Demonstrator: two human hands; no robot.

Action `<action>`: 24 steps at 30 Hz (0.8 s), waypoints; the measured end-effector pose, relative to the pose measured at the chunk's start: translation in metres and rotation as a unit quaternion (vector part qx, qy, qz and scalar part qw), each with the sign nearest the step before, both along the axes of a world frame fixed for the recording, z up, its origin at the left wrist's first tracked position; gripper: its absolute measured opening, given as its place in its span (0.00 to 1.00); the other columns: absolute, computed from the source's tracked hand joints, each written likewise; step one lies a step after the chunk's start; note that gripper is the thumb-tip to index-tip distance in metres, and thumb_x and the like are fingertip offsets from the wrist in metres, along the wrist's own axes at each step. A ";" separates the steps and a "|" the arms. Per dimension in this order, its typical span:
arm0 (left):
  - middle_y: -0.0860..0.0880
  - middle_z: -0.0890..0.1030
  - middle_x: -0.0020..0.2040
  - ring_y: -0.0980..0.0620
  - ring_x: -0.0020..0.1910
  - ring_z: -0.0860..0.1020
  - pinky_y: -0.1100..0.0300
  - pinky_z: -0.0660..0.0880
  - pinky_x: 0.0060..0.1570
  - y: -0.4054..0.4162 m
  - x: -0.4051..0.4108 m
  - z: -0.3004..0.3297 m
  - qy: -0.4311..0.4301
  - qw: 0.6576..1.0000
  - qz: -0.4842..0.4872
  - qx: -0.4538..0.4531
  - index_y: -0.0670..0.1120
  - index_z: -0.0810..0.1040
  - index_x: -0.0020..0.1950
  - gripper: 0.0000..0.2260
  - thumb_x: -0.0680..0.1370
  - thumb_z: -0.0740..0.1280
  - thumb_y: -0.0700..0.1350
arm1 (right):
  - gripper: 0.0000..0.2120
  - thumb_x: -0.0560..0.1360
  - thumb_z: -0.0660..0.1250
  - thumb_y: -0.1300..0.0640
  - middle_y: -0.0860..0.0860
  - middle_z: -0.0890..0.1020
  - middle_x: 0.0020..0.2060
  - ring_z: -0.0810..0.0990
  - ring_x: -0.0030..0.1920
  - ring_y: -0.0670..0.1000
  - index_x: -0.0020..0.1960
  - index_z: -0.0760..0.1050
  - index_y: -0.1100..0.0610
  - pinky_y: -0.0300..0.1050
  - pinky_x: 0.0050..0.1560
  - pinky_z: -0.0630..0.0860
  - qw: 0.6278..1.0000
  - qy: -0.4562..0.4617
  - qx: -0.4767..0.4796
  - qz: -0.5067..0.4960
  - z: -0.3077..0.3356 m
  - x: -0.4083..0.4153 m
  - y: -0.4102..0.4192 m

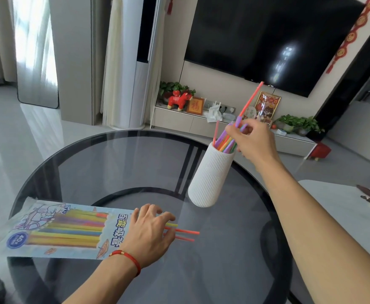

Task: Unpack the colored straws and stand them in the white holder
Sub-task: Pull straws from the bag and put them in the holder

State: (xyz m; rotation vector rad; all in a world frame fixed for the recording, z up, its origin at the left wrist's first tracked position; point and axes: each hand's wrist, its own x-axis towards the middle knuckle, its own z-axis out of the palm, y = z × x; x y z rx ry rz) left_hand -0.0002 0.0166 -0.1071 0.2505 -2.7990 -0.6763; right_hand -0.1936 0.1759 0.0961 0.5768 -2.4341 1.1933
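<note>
White ribbed plastic, that holder (pixel 210 178), stands toward the far right of the round glass table (pixel 113 163), and it already has a fan of coloured straws (pixel 224 144) leaning out of its mouth. My right hand (pixel 253 142) is up at the holder's rim, fingers pinched around a small cluster of straws, purple ends showing above my knuckles and one long orange straw (pixel 251 99) sticking up past the rest. I hold them high on the shaft, I think, so the lower ends can find the opening together and slide down among the others without catching the rim. My left hand (pixel 150 232) is well apart from it, down at the near left, lying over the open end of the printed packet (pixel 63 230), which lies flat on the glass. Its fingers are loosely curled over a few red straws (pixel 184 234) that poke out of the packet mouth; whether they actually grip them or only rest on them I cannot tell. Pressing there keeps the thin bag from sliding while the next lot is drawn out. Plenty of yellow, blue and purple straws show through the packet, so by my reckoning the job is partway through. The holder looks tall and narrow, so a careless push at its top could tip it.
</note>
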 end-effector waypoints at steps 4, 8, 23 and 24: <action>0.51 0.73 0.64 0.50 0.66 0.67 0.52 0.63 0.69 -0.001 -0.001 0.001 0.007 1.000 0.002 -0.001 0.58 0.75 0.65 0.17 0.80 0.58 0.61 | 0.25 0.76 0.75 0.49 0.54 0.80 0.59 0.82 0.56 0.56 0.70 0.75 0.54 0.51 0.52 0.80 0.994 0.106 -0.005 -0.024 0.001 0.001 0.002; 0.51 0.74 0.63 0.49 0.66 0.67 0.52 0.63 0.68 0.000 0.000 0.002 0.014 1.000 0.001 -0.001 0.58 0.75 0.65 0.17 0.80 0.58 0.60 | 0.33 0.78 0.73 0.56 0.58 0.69 0.75 0.72 0.74 0.57 0.80 0.65 0.56 0.49 0.71 0.71 0.985 0.166 0.052 0.001 -0.004 0.001 0.001; 0.51 0.65 0.76 0.48 0.78 0.53 0.42 0.46 0.78 -0.024 0.020 0.026 -0.082 0.992 -0.058 -0.075 0.56 0.61 0.77 0.42 0.68 0.55 0.76 | 0.11 0.79 0.64 0.63 0.57 0.85 0.54 0.80 0.51 0.48 0.57 0.82 0.61 0.38 0.52 0.78 0.949 0.310 0.007 0.056 -0.012 0.030 0.022; 0.50 0.59 0.79 0.47 0.80 0.48 0.38 0.40 0.77 -0.027 0.023 0.024 -0.130 0.984 -0.066 -0.098 0.56 0.55 0.79 0.48 0.65 0.54 0.79 | 0.08 0.78 0.64 0.64 0.56 0.84 0.48 0.79 0.44 0.48 0.51 0.82 0.62 0.37 0.44 0.75 0.933 0.351 0.028 0.074 -0.022 0.039 0.026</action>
